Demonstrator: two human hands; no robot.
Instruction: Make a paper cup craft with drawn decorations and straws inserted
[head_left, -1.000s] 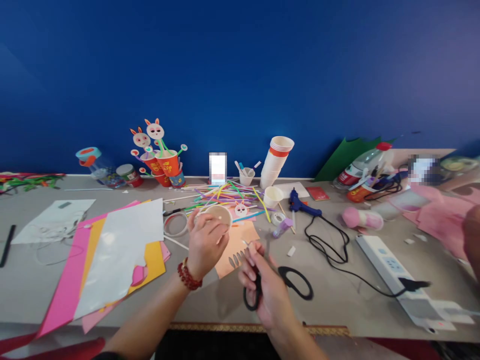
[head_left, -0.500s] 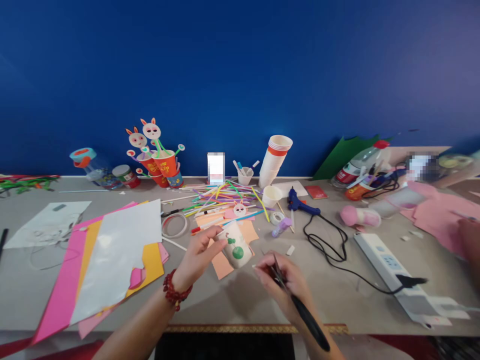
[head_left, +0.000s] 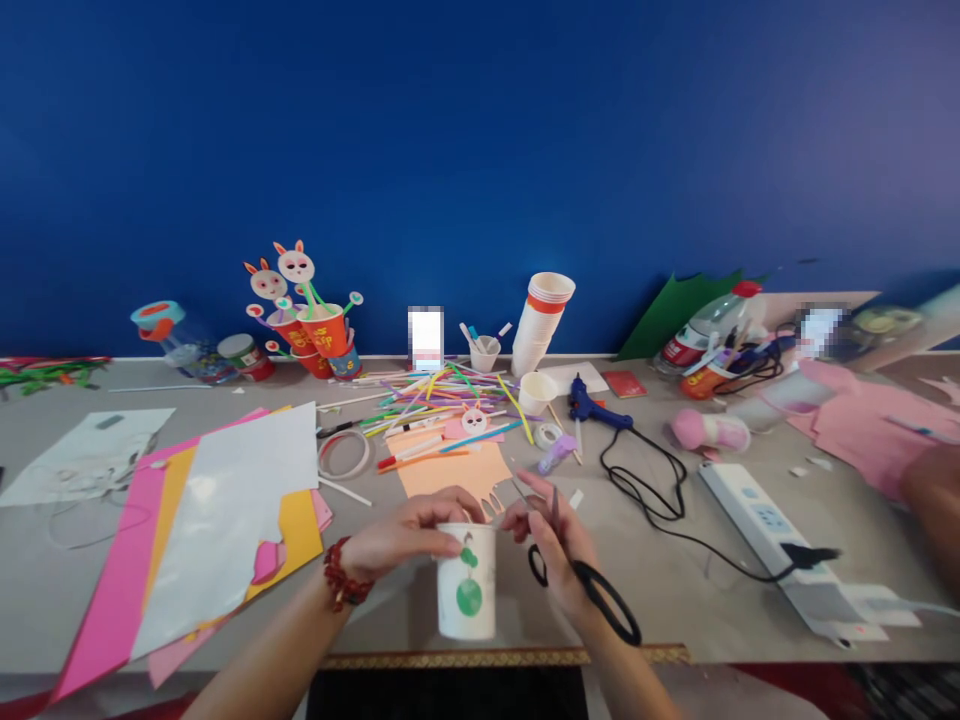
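Note:
A white paper cup [head_left: 466, 605] with a green print stands upright in view near the table's front edge. My left hand [head_left: 411, 532], with a red bead bracelet at the wrist, grips the cup at its upper left side and rim. My right hand [head_left: 562, 548] is closed around black-handled scissors [head_left: 613, 608], whose blades point up and away from me. Its fingertips are at the right side of the cup's rim; I cannot tell if they pinch the rim too. Behind the cup lies a peach paper sheet [head_left: 442, 472] with a cut edge.
Colourful craft sticks, pens and a rabbit-face cutout [head_left: 473, 418] lie beyond. A stack of cups [head_left: 538, 325] leans by the wall. To the right are a blue glue gun [head_left: 596, 408], its cord and a power strip [head_left: 765, 520]. Another person's hand [head_left: 934, 510] is far right.
The cup has gone from tilted to upright and come closer to me. My right hand, with the scissors, has moved in to the cup's rim.

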